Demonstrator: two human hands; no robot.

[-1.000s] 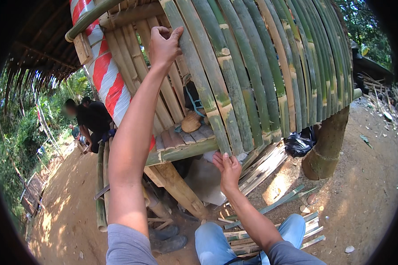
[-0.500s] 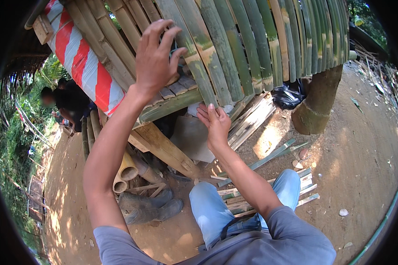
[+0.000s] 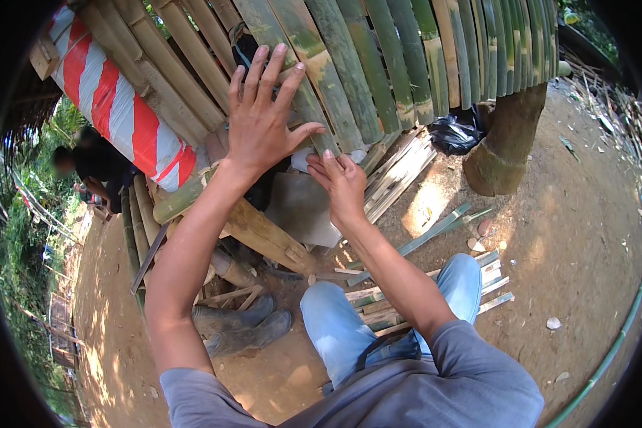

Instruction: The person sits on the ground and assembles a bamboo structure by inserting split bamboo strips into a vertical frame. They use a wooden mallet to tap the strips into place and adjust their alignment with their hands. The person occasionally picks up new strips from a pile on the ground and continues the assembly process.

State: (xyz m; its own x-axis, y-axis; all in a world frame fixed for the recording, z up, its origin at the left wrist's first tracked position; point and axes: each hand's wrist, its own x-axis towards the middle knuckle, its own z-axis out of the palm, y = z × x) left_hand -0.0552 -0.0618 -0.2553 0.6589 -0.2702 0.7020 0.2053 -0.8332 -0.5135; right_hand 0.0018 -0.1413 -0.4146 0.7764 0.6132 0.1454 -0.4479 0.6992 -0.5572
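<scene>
A row of upright split-bamboo slats [image 3: 399, 68] fills the top of the view, green with pale bands at the joints. The leftmost green bamboo slat [image 3: 310, 107] leans down to the right. Its lower end is pinched between the thumb and fingers of my right hand [image 3: 346, 187]. My left hand [image 3: 260, 128] is open over that slat's left edge, fingers spread upward and thumb pointing toward its lower end. Whether the left palm presses on the slat I cannot tell. Behind the left hand a bamboo crosspiece [image 3: 178, 198] is partly hidden.
A red-and-white wrapped post [image 3: 121, 103] slants at the left, beside older brown slats. Cut bamboo strips [image 3: 496, 289] lie under my knees. Dark boots [image 3: 253, 332] are on the dirt. A thick post [image 3: 503, 146] and black plastic bag [image 3: 456, 132] stand right. Another person [image 3: 100, 164] is far left.
My left hand has come down and right along the slat, and its curled fingers have spread flat. My right hand keeps its pinch at the slat's lower end. The view has shifted slightly.
</scene>
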